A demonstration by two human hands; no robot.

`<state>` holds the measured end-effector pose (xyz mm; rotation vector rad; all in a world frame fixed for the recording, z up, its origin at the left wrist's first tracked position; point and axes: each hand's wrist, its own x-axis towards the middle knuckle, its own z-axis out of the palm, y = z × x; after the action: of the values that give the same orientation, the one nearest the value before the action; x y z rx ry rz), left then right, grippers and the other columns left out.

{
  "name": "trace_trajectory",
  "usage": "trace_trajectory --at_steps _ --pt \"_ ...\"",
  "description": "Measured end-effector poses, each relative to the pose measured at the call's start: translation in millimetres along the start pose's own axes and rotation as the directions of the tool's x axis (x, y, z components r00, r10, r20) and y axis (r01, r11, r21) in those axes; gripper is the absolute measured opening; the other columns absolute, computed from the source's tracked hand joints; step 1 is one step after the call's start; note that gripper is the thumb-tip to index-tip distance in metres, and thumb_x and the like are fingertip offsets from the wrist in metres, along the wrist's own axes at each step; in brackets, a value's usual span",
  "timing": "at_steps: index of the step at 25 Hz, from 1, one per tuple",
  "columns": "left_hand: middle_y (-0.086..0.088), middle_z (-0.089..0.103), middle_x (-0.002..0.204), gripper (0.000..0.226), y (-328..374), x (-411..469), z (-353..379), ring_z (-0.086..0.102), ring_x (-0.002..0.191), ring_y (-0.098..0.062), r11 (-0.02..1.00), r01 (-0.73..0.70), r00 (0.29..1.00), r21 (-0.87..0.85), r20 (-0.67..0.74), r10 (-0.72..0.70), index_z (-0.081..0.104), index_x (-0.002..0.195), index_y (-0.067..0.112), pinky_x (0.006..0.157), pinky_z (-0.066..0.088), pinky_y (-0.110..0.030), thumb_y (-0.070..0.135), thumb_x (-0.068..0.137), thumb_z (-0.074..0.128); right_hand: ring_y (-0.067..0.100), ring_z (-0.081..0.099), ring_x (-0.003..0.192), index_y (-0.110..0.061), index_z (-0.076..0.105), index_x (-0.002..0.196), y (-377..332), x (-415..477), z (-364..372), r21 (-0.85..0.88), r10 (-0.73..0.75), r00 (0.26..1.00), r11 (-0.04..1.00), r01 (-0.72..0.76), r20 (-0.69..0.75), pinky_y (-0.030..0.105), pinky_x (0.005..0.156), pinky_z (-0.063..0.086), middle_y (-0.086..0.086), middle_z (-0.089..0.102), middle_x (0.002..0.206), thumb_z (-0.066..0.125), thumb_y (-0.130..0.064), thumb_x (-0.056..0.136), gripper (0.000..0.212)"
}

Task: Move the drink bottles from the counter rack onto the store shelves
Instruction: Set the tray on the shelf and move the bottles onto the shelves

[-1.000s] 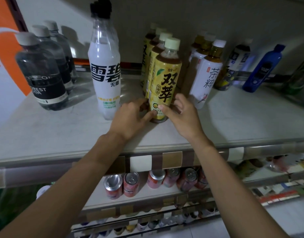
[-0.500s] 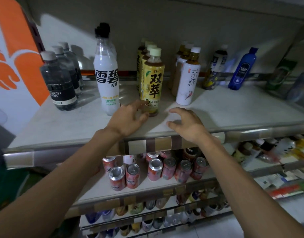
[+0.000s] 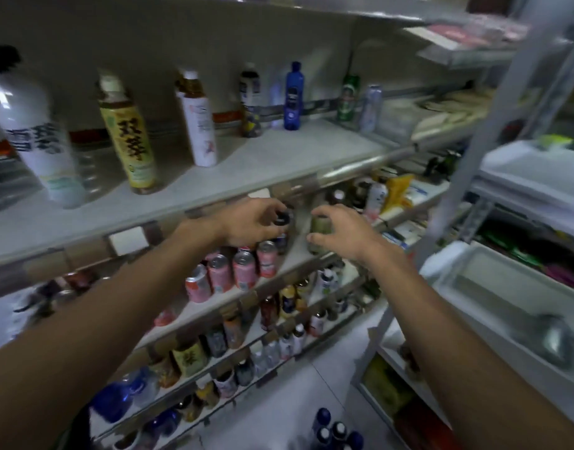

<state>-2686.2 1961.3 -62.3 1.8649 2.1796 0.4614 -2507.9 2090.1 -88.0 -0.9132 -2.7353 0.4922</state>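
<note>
Bottles placed: a white soda bottle (image 3: 36, 134), a yellow tea bottle (image 3: 130, 138), a white tea bottle (image 3: 199, 125), a dark bottle (image 3: 251, 102) and a blue bottle (image 3: 293, 95) are seen upright on the top shelf (image 3: 279, 157), each set apart from the next.
Progress: part of the stocking is judged done, with that row laid out. The counter rack cannot be picked out in this view, so what is left cannot be counted.
Step in hand: attention is now given to the second shelf (image 3: 295, 254), just under the top shelf's front edge.
Left hand: the left hand (image 3: 250, 224) is curled, and a dark-capped container (image 3: 281, 219) is pinched at its fingertips.
Right hand: the right hand (image 3: 344, 233) is closed round an olive container (image 3: 318, 227), which is held upright between thumb and fingers.
Doubt: both items are blurred, so bottle or can cannot be told.
Neighbours: pink cans (image 3: 243, 267) are packed close together just below the left hand.
Further out: more drinks are lined up on the lower shelves, and blue-capped bottles (image 3: 331, 430) are seen down by the floor.
</note>
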Motion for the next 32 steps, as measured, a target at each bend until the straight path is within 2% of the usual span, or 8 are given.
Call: trace_trajectory --at_steps 5,10,14,18,21,26,30,32 --pt "-0.002 0.067 0.114 0.035 97 39 58 0.063 0.101 -0.017 0.985 -0.165 0.974 0.051 0.164 0.155 0.06 0.124 0.017 0.086 0.048 -0.026 0.03 0.092 0.061 0.023 0.057 0.12 -0.022 0.057 0.132 84 -92 -13 0.097 0.157 0.987 0.983 -0.154 -0.02 0.04 0.095 0.049 0.005 0.059 0.135 0.067 -0.037 0.091 0.045" --pt "-0.004 0.065 0.118 0.038 174 72 111 0.061 0.101 -0.018 0.938 -0.337 0.911 0.083 0.281 0.302 0.057 0.128 0.017 0.085 0.047 -0.029 0.034 0.094 0.057 0.024 0.053 0.125 -0.019 0.054 0.138 151 -163 -25 0.096 0.322 0.946 0.944 -0.317 -0.034 0.038 0.096 0.047 0.005 0.054 0.141 0.064 -0.043 0.092 0.053" --pt "-0.005 0.063 0.122 0.041 205 98 146 0.061 0.105 -0.02 0.928 -0.372 0.879 0.024 0.331 0.344 0.054 0.132 0.016 0.082 0.044 -0.027 0.033 0.095 0.056 0.024 0.057 0.118 -0.021 0.056 0.133 192 -190 -31 0.142 0.425 0.904 0.898 -0.416 -0.044 0.029 0.082 0.039 0.005 0.058 0.135 0.063 -0.047 0.091 0.05" --pt "-0.003 0.063 0.122 0.039 219 137 184 0.059 0.102 -0.015 0.917 -0.395 0.837 -0.054 0.391 0.384 0.054 0.132 0.019 0.083 0.043 -0.026 0.034 0.096 0.055 0.021 0.057 0.118 -0.02 0.058 0.132 229 -189 -27 0.156 0.513 0.857 0.851 -0.502 -0.041 0.028 0.087 0.042 0.004 0.059 0.133 0.065 -0.042 0.091 0.047" --pt "-0.002 0.063 0.122 0.038 231 174 207 0.057 0.099 -0.013 0.893 -0.44 0.787 -0.093 0.439 0.434 0.054 0.131 0.019 0.084 0.043 -0.027 0.034 0.096 0.054 0.021 0.055 0.121 -0.019 0.058 0.131 256 -190 -24 0.19 0.604 0.797 0.783 -0.593 0.0 0.036 0.098 0.046 0.006 0.058 0.135 0.066 -0.04 0.091 0.046" --pt "-0.001 0.065 0.119 0.035 248 223 254 0.056 0.093 -0.012 0.855 -0.491 0.701 -0.165 0.507 0.501 0.057 0.128 0.019 0.082 0.043 -0.027 0.033 0.096 0.055 0.022 0.057 0.119 -0.022 0.058 0.13 297 -214 -22 0.223 0.771 0.637 0.619 -0.753 0.01 0.024 0.085 0.038 0.009 0.058 0.133 0.067 -0.039 0.089 0.046" --pt "-0.001 0.065 0.119 0.034 265 244 294 0.056 0.095 -0.013 0.843 -0.474 0.647 -0.252 0.55 0.528 0.057 0.127 0.02 0.082 0.041 -0.026 0.032 0.096 0.055 0.027 0.056 0.12 -0.022 0.055 0.134 325 -231 -12 0.216 0.841 0.54 0.526 -0.823 0.009 0.032 0.093 0.044 0.01 0.056 0.136 0.067 -0.04 0.089 0.05" --pt "-0.002 0.065 0.118 0.034 274 255 310 0.055 0.094 -0.013 0.823 -0.509 0.605 -0.252 0.575 0.55 0.058 0.127 0.019 0.082 0.041 -0.026 0.03 0.095 0.056 0.029 0.053 0.122 -0.02 0.052 0.138 338 -236 -7 0.216 0.851 0.526 0.514 -0.83 -0.003 0.036 0.096 0.044 0.011 0.053 0.14 0.066 -0.039 0.09 0.053"
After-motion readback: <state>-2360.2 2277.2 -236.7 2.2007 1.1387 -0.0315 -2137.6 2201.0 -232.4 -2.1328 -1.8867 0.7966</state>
